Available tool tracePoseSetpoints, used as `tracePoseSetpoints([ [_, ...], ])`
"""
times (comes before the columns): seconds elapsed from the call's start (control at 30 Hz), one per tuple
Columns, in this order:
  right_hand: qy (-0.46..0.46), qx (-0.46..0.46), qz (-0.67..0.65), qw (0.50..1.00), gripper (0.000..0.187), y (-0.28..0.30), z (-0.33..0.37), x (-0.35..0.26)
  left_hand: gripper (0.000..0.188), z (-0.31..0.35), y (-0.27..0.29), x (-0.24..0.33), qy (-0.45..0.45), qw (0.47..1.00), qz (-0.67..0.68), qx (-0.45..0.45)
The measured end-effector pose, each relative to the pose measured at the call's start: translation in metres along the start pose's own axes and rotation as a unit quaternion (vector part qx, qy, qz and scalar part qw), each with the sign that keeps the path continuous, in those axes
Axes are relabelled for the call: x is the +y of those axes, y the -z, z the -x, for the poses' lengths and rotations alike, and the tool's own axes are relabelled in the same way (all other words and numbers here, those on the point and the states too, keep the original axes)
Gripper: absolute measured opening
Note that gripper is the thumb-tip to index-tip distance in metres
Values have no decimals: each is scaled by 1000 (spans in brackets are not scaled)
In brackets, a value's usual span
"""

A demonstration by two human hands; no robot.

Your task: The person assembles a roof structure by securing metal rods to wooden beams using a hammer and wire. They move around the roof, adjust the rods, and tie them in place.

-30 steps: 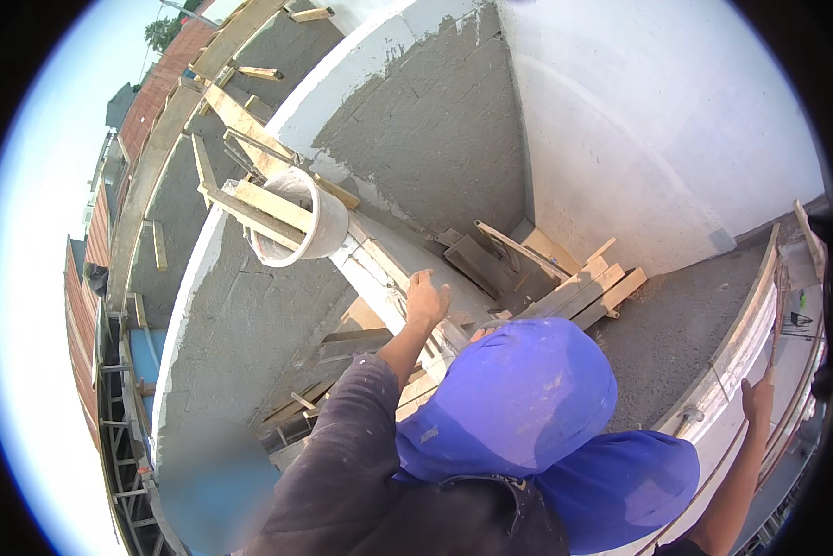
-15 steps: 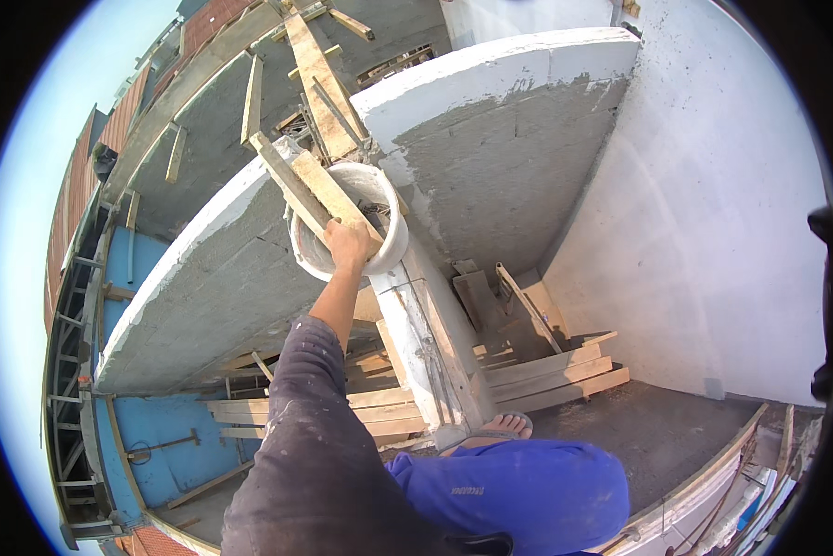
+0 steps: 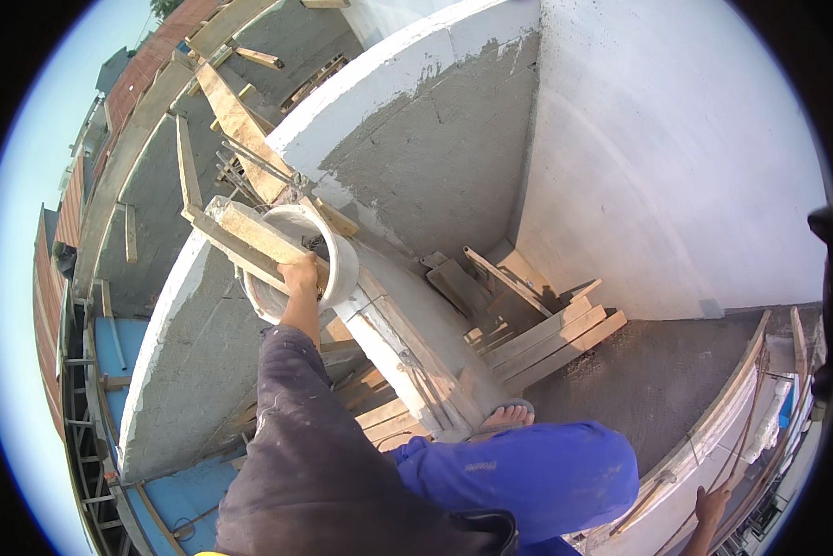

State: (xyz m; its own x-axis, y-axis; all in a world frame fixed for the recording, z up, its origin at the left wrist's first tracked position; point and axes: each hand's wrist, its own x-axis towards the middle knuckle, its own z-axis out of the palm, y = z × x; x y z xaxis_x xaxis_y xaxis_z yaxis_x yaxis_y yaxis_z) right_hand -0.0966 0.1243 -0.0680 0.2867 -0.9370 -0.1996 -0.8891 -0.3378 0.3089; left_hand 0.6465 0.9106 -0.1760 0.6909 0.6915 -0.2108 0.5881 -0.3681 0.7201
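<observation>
My left hand [image 3: 298, 274] reaches out at centre left. Its fingers are closed round a wooden plank [image 3: 259, 233] beside the rim of a white plaster-smeared bucket [image 3: 344, 269]. A second wooden plank [image 3: 234, 248] lies alongside, its near end at the bucket. The bucket stands on the narrow top of a wall [image 3: 375, 338], and dark scraps show inside it. At the lower right edge my right hand [image 3: 710, 507] appears, bare to the forearm, with its fingers apart. It is beside a thin rod [image 3: 740, 445]; whether it touches the rod is unclear.
My foot [image 3: 507, 414] in a sandal rests at the wall top's near end. Stacked timber [image 3: 565, 345] lies below to the right. Plastered curved walls [image 3: 435, 139] rise on both sides, and a long plank [image 3: 236, 116] spans the gap beyond the bucket.
My view has swung, so the bucket, planks and left hand sit farther left and lower in the picture. My right hand has come into view at lower right. The left hand keeps its hold.
</observation>
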Motion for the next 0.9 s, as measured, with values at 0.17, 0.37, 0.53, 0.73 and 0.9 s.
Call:
tracePoseSetpoints([
  [0.17,3,-27,5,1000,100,9,-2,1,86,24,33,27,-185,975,115,38],
  [0.37,-56,-24,7,998,94,31,11,-34,79,79,81,77,-457,872,140,102],
  [0.53,-117,14,24,993,85,51,38,-73,53,160,81,106,-517,820,205,-136],
  [0.73,-158,29,35,986,70,69,49,-95,57,290,-26,133,-431,757,222,-437],
  [0.9,-23,292,-43,955,40,57,66,-97,61,433,-112,179,-294,693,108,-650],
])
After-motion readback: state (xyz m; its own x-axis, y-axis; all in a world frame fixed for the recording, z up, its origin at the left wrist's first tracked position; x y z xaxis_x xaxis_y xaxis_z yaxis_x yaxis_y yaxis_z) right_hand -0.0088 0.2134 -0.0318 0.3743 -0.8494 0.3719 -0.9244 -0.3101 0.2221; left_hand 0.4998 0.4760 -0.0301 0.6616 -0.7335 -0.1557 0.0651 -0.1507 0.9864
